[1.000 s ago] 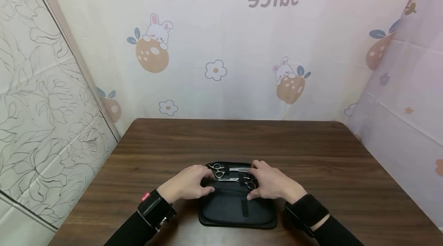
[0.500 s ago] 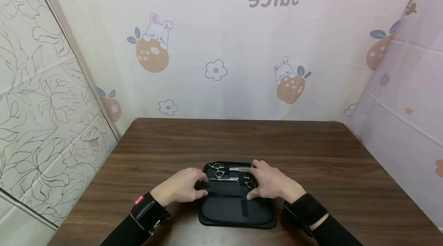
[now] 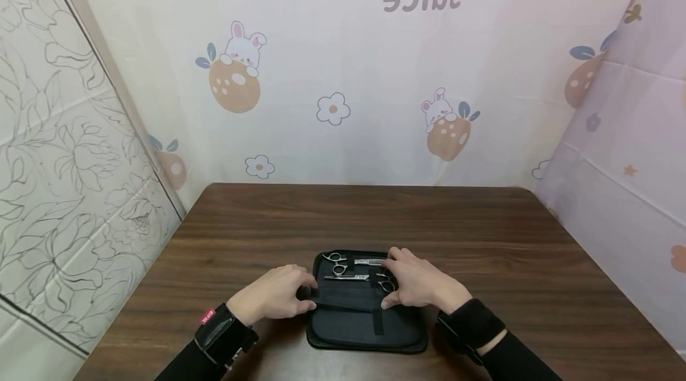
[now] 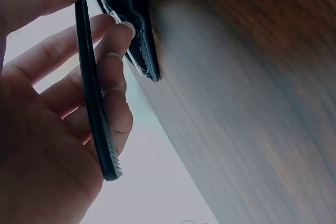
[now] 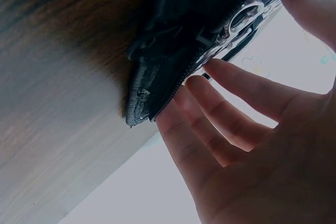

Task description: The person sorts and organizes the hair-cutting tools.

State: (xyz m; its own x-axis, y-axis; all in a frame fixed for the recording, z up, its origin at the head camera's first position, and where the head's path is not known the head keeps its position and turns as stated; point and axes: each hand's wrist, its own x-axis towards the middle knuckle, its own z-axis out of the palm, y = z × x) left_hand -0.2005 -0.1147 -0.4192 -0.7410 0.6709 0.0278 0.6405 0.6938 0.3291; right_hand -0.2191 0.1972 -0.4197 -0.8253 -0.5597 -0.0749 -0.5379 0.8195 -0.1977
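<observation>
Pinching the black comb point(image 4: 93, 93) between thumb and fingers, your left hand point(image 3: 276, 293) is at lower centre of the head view, the comb reaching across the middle of the black case point(image 3: 348, 332). Apart from it, to the right, your right hand point(image 3: 423, 283) touches the case's edge with extended fingers. Two silver scissors point(image 3: 348, 277) lie in the case's upper half.

Wood-grain table point(image 3: 343, 214), rabbit-print backdrop point(image 3: 375, 59) behind, floral-outline sheet point(image 3: 69, 155) at left
</observation>
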